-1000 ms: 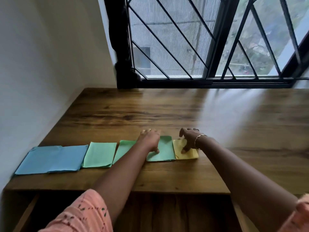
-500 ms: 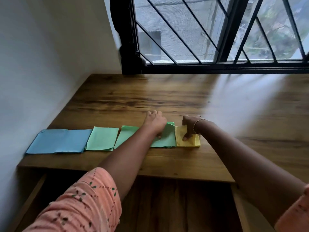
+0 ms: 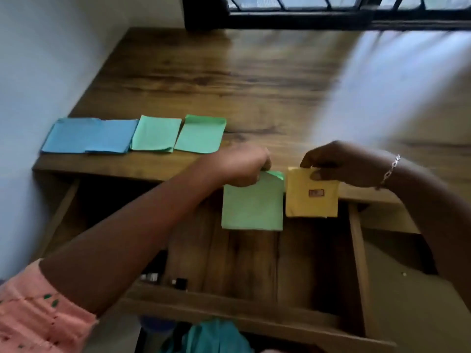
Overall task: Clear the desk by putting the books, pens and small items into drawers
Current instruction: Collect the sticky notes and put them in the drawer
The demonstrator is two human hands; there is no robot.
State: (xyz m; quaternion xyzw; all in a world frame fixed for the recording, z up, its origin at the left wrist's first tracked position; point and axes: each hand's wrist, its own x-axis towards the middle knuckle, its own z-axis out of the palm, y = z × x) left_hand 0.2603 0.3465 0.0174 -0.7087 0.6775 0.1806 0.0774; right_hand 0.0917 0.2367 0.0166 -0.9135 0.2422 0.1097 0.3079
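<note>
Your left hand [image 3: 244,165] pinches a pale green pad [image 3: 252,203] by its curled top corner, and your right hand [image 3: 339,164] grips a yellow pad [image 3: 312,200] with a small reddish label at its top edge. Both hang side by side, just apart, above the open wooden drawer [image 3: 254,263]. On the counter [image 3: 242,80] lie two more green pads [image 3: 178,135] beside two overlapping blue pads [image 3: 89,136].
</note>
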